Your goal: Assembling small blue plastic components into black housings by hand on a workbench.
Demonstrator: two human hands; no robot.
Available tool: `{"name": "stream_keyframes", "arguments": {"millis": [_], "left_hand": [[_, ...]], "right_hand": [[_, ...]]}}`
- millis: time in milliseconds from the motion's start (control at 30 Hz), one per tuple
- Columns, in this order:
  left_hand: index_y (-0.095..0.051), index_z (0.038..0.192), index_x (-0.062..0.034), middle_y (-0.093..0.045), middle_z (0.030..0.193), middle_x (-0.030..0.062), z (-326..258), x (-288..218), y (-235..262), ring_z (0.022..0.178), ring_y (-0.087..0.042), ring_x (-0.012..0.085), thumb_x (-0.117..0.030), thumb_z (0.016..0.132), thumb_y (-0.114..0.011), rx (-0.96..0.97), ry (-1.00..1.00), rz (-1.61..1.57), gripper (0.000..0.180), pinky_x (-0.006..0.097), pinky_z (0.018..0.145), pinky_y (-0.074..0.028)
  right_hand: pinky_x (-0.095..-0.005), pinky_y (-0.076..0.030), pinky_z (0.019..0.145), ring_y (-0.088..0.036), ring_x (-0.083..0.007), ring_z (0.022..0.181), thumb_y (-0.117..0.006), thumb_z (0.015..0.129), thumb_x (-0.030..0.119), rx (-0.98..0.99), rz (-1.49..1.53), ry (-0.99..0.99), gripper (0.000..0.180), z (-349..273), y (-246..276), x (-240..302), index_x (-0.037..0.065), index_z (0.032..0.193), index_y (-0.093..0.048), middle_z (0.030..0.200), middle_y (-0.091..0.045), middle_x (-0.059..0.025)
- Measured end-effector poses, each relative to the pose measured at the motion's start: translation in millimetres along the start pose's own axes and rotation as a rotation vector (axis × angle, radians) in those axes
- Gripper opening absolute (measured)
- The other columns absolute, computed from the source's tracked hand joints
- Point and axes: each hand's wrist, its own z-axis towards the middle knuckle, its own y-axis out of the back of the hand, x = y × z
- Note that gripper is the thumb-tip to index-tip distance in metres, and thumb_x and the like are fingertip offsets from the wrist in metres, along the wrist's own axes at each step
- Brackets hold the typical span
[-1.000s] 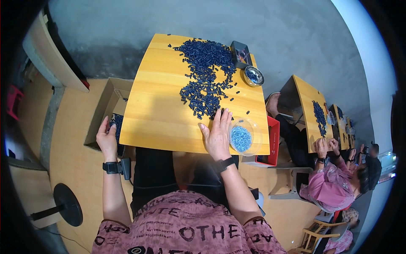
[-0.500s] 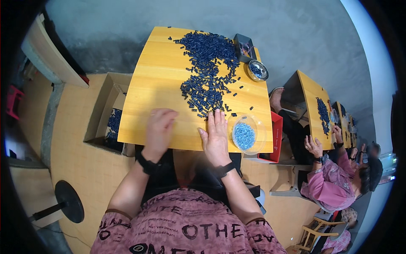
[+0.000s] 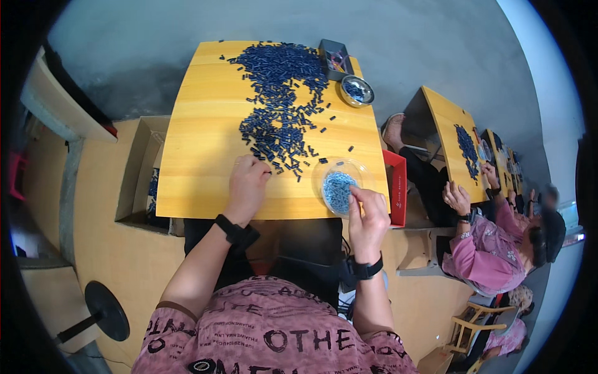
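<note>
Many small dark blue pieces lie heaped down the middle of the yellow table. At the left of the heap's near end is my left hand, closed, its fingertips round one small dark blue piece. A clear plastic bowl holding tiny light blue bits stands near the front edge. Over that bowl's right side my right hand is closed in a pinch; whatever is between the fingertips is too small to make out.
At the table's far right are a dark box and a metal bowl with dark pieces. A cardboard box stands on the floor at left, a red box at right. Another person works at a table further right.
My right hand has gone from lying flat by the heap to pinching at the clear bowl. My left hand has moved to the heap's near end and is now closed on a piece. The view has shifted.
</note>
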Motion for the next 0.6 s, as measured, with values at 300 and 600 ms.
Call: {"name": "stream_keyframes", "arguments": {"millis": [300, 600], "left_hand": [[-0.066, 0.1, -0.0021, -0.066, 0.087, 0.0035, -34, -21, 34, 0.072, -0.061, 0.0102, -0.004, 0.092, -0.064, 0.193, 0.569, -0.694, 0.008, 0.024, 0.062, -0.049], [-0.065, 0.118, 0.0015, -0.067, 0.091, 0.0059, -50, -51, 50, 0.077, -0.061, 0.0111, -0.007, 0.097, -0.06, 0.29, 0.807, -1.143, 0.023, 0.024, 0.068, -0.051]], "right_hand": [[-0.0428, -0.05, 0.075, -0.062, -0.035, 0.08, -0.071, 0.073, -0.002, 0.233, -0.157, -0.027, 0.013, 15, -14, -43, 0.001, 0.085, -0.072, 0.078, -0.064, -0.0162], [-0.0447, -0.052, 0.073, -0.064, -0.0365, 0.08, -0.072, 0.072, 0.001, 0.327, -0.267, -0.054, 0.01, 18, -31, -58, 0.002, 0.081, -0.072, 0.075, -0.063, -0.0168]]}}
